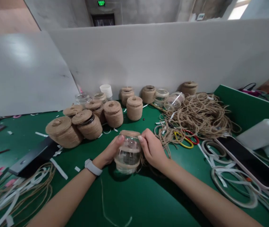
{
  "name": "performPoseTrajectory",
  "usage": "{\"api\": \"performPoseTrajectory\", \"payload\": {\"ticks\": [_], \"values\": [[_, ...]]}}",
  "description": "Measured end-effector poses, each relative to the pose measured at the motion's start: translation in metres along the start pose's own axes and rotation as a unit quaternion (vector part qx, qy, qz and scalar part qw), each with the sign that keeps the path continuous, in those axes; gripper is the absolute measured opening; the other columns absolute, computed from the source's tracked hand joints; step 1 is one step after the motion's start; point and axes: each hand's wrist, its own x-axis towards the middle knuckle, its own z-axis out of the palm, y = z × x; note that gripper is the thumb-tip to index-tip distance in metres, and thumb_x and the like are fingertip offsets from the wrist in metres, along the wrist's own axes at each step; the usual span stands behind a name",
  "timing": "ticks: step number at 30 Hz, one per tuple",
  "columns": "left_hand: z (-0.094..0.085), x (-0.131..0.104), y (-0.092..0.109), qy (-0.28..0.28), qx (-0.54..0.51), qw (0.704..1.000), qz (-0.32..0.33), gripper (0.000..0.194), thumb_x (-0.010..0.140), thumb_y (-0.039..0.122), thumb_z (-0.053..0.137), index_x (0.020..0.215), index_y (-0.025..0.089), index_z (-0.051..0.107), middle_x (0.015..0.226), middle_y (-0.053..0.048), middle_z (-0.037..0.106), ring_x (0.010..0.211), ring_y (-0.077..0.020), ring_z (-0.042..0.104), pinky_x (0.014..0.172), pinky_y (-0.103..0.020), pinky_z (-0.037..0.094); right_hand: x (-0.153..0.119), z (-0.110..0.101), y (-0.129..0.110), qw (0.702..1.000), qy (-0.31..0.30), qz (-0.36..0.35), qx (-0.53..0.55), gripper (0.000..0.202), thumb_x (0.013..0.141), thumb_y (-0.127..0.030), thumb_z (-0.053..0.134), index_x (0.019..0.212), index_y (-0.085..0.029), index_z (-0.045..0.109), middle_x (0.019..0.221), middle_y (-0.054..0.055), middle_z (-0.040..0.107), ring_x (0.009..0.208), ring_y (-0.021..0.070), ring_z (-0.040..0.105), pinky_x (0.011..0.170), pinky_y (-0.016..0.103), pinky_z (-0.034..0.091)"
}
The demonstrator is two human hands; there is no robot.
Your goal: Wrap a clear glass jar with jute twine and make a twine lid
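Note:
A clear glass jar (128, 154) is held slightly above or on the green table in front of me, with bands around its body and jute twine (130, 133) wound about its neck. My left hand (112, 149) grips the jar's left side, thumb by the neck. On the other side my right hand (154, 148) is closed at the neck, its thumb pressing near the wound twine. Loose twine trails beneath that hand; its curled fingers are partly hidden. Just beyond stand several twine-covered jars (134, 108) with lids.
Right of the jar lie a large twine heap (203, 113), yellow-handled scissors (184, 141), tape rolls (213, 149) and a phone (252, 160). To the left are a black box (34, 156) and tangled strips (28, 186). Bare glass jars (161, 97) and paper cups (106, 90) stand near the partition.

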Motion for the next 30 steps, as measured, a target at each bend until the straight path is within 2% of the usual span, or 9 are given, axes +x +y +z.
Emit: {"api": "performPoseTrajectory", "payload": {"ticks": [3,10,14,20,23,27,30], "values": [[0.000,0.000,-0.005,-0.033,-0.049,0.998,-0.030,0.059,0.072,0.065,0.066,0.108,0.019,0.065,0.105,-0.013,0.074,0.096,-0.0297,0.070,0.084,-0.039,0.055,-0.003,-0.005,-0.002,0.999,-0.002,0.021,0.028,0.028,0.100,-0.036,0.032,0.075,-0.025,0.036,0.071,0.000,0.049,0.065,0.0165,0.049,0.060,0.030,0.038],[-0.003,0.004,-0.004,-0.057,-0.098,0.992,-0.061,0.057,0.068,0.061,0.072,0.104,0.017,0.068,0.109,-0.014,0.073,0.099,-0.0310,0.069,0.085,-0.039,0.054,-0.006,0.000,0.003,0.995,0.001,0.068,0.074,0.034,0.100,-0.039,0.032,0.069,-0.025,0.033,0.065,-0.002,0.044,0.059,0.0146,0.044,0.056,0.028,0.033],[-0.006,0.005,-0.004,-0.077,-0.106,0.989,-0.074,0.060,0.068,0.062,0.071,0.107,0.016,0.068,0.107,-0.015,0.073,0.099,-0.0321,0.070,0.085,-0.040,0.054,-0.007,0.002,0.004,0.992,0.001,0.084,0.092,0.035,0.100,-0.040,0.032,0.069,-0.025,0.032,0.062,-0.004,0.040,0.055,0.0138,0.040,0.054,0.028,0.031],[-0.011,0.008,-0.008,-0.084,-0.102,0.987,-0.095,0.062,0.070,0.064,0.067,0.109,0.015,0.067,0.105,-0.016,0.074,0.099,-0.0321,0.070,0.091,-0.044,0.052,-0.008,0.002,0.006,0.977,0.008,0.147,0.155,0.041,0.099,-0.050,0.033,0.066,-0.024,0.034,0.059,-0.005,0.037,0.054,0.0130,0.036,0.053,0.028,0.029],[-0.012,0.008,-0.009,-0.071,-0.117,0.985,-0.109,0.056,0.072,0.062,0.067,0.101,0.015,0.070,0.101,-0.014,0.076,0.095,-0.0291,0.071,0.091,-0.040,0.053,-0.004,0.006,0.011,0.941,-0.006,0.210,0.265,0.047,0.095,-0.058,0.039,0.064,-0.024,0.037,0.058,-0.005,0.037,0.053,0.0121,0.033,0.052,0.027,0.028],[-0.009,0.009,-0.007,-0.063,-0.140,0.982,-0.107,0.050,0.076,0.058,0.067,0.100,0.015,0.072,0.100,-0.011,0.076,0.091,-0.0259,0.072,0.085,-0.035,0.055,0.002,0.010,0.020,0.849,-0.052,0.293,0.437,0.054,0.083,-0.067,0.054,0.059,-0.023,0.036,0.051,-0.007,0.033,0.049,0.0096,0.026,0.049,0.025,0.025],[-0.005,0.010,-0.004,-0.069,-0.159,0.981,-0.082,0.051,0.076,0.055,0.070,0.106,0.013,0.071,0.105,-0.011,0.075,0.096,-0.0272,0.071,0.088,-0.036,0.054,0.004,0.010,0.022,0.821,-0.061,0.299,0.482,0.055,0.078,-0.068,0.061,0.057,-0.022,0.038,0.049,-0.008,0.032,0.047,0.0085,0.025,0.049,0.025,0.024]]}}
